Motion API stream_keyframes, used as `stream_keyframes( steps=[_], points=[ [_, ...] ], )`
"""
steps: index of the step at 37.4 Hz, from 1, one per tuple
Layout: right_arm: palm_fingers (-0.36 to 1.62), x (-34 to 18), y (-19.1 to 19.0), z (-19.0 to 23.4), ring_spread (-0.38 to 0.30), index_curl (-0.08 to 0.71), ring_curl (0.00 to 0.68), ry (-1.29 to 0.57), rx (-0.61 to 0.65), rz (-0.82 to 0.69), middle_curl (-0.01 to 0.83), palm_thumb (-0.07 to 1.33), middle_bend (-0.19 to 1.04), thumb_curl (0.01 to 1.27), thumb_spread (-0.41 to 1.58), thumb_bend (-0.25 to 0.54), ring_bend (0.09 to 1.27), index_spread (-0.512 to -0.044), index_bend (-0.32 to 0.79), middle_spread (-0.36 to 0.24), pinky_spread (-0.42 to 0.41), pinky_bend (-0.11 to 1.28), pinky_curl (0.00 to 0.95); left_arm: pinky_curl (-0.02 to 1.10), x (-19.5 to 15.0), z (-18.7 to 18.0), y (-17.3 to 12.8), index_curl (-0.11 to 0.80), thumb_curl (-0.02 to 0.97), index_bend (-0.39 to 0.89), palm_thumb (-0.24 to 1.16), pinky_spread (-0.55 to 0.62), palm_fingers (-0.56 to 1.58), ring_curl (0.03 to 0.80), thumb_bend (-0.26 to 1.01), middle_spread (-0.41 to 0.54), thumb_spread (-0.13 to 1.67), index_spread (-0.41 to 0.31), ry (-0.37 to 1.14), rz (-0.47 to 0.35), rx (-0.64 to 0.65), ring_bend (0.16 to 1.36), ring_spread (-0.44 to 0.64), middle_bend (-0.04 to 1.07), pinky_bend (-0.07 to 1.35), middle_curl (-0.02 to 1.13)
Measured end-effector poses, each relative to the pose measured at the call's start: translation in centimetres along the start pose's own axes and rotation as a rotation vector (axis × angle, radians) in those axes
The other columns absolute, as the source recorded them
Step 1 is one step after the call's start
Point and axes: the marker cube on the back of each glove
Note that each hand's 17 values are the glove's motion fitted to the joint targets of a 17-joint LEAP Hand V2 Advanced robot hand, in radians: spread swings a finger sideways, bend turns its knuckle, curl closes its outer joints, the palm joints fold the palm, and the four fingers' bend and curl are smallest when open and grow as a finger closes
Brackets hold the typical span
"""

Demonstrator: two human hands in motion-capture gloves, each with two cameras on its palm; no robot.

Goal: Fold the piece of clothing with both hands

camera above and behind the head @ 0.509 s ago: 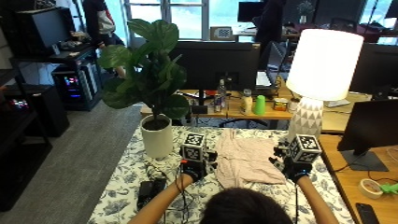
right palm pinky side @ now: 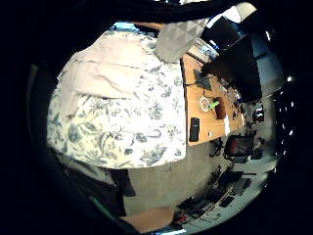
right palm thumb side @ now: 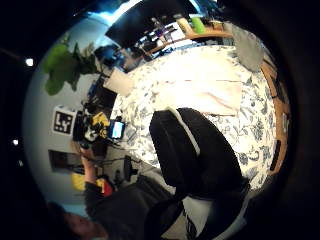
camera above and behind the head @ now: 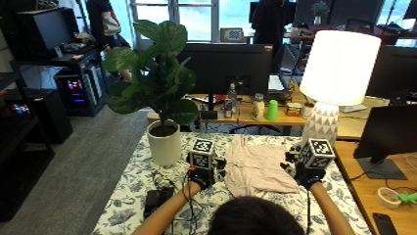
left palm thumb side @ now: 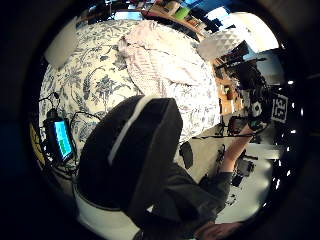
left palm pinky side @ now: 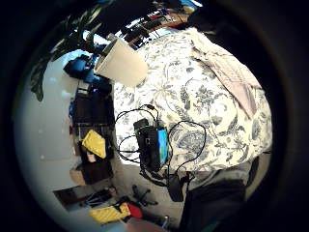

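Now pink garment (camera above and behind the head: 258, 165) flat between left hand (camera above and behind the head: 200, 177) and right hand (camera above and behind the head: 309, 174).

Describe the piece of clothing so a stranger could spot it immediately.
Find the table covered with the blue-and-white floral tablecloth, between the potted plant and the tall white lamp. The piece of clothing lies flat in its middle, between the two gloved hands. It is the only plain pale pink fabric on the patterned cloth.
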Motion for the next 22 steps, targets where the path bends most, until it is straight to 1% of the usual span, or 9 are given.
stream_keyframes(
  steps=[5, 8, 10, 14, 17, 20, 22],
  points=[
    [0.33, 0.0, -1.9, 1.5, 0.165, 0.209, 0.200, 0.003, -0.043, 0.001, 0.225, 0.35, 0.19, 0.14, 1.16, 0.113, 0.33, -0.312, 0.16, 0.045, 0.288, 0.47, 0.264, 0.27, -0.1, 1.2, -0.9, 0.196, 0.130, 0.16, 0.02, 0.35, 0.18, 0.245, -0.02, 0.268, 1.02, -0.002, 0.020, -0.007, -0.011, 0.67, 0.32, 0.15, 0.54, 0.12],
    [0.34, 0.4, -2.8, 2.5, 0.165, 0.223, 0.208, 0.033, -0.090, 0.005, 0.237, 0.35, 0.19, 0.15, 1.18, 0.099, 0.33, -0.314, 0.16, 0.045, 0.290, 0.46, 0.270, 0.27, 0.2, 2.2, -1.4, 0.209, 0.140, 0.16, 0.02, 0.35, 0.17, 0.250, -0.02, 0.271, 1.04, -0.002, 0.042, 0.000, -0.048, 0.68, 0.32, 0.16, 0.55, 0.12],
    [0.34, 0.8, -3.1, 2.7, 0.165, 0.229, 0.213, 0.048, -0.114, 0.007, 0.246, 0.35, 0.19, 0.15, 1.19, 0.090, 0.33, -0.315, 0.16, 0.045, 0.292, 0.46, 0.274, 0.28, 0.5, 2.8, -1.9, 0.217, 0.147, 0.16, 0.02, 0.36, 0.17, 0.253, -0.02, 0.272, 1.05, -0.001, 0.057, 0.019, -0.078, 0.68, 0.32, 0.16, 0.55, 0.13],
    [0.35, 2.4, -4.3, 2.8, 0.160, 0.238, 0.226, 0.056, -0.127, 0.041, 0.261, 0.37, 0.19, 0.16, 1.20, 0.077, 0.35, -0.316, 0.15, 0.042, 0.290, 0.45, 0.282, 0.29, 2.1, 3.3, -2.5, 0.226, 0.159, 0.14, 0.02, 0.36, 0.15, 0.259, -0.02, 0.274, 1.06, 0.002, 0.090, 0.061, -0.090, 0.69, 0.33, 0.17, 0.55, 0.14],
    [0.36, 3.7, -5.3, 3.2, 0.159, 0.245, 0.234, 0.057, -0.133, 0.064, 0.270, 0.38, 0.19, 0.17, 1.21, 0.066, 0.35, -0.315, 0.15, 0.040, 0.289, 0.45, 0.288, 0.29, 3.3, 3.5, -2.9, 0.232, 0.167, 0.14, 0.01, 0.36, 0.14, 0.262, -0.02, 0.276, 1.07, 0.004, 0.087, 0.069, -0.091, 0.69, 0.34, 0.17, 0.56, 0.15],
    [0.36, 3.8, -5.4, 2.8, 0.158, 0.250, 0.243, 0.056, -0.143, 0.074, 0.278, 0.38, 0.19, 0.18, 1.22, 0.056, 0.35, -0.317, 0.15, 0.037, 0.289, 0.44, 0.293, 0.30, 4.2, 4.8, -4.2, 0.236, 0.174, 0.14, 0.01, 0.37, 0.14, 0.265, -0.02, 0.276, 1.07, 0.007, 0.075, 0.077, -0.124, 0.70, 0.34, 0.17, 0.56, 0.16],
    [0.36, 3.3, -4.7, 2.1, 0.150, 0.252, 0.247, 0.058, -0.156, 0.081, 0.285, 0.39, 0.20, 0.18, 1.22, 0.048, 0.35, -0.317, 0.14, 0.036, 0.289, 0.44, 0.296, 0.30, 5.0, 5.3, -4.6, 0.240, 0.178, 0.14, 0.01, 0.37, 0.13, 0.267, -0.02, 0.279, 1.07, 0.008, 0.085, 0.096, -0.151, 0.70, 0.34, 0.17, 0.56, 0.17]
  ],
)
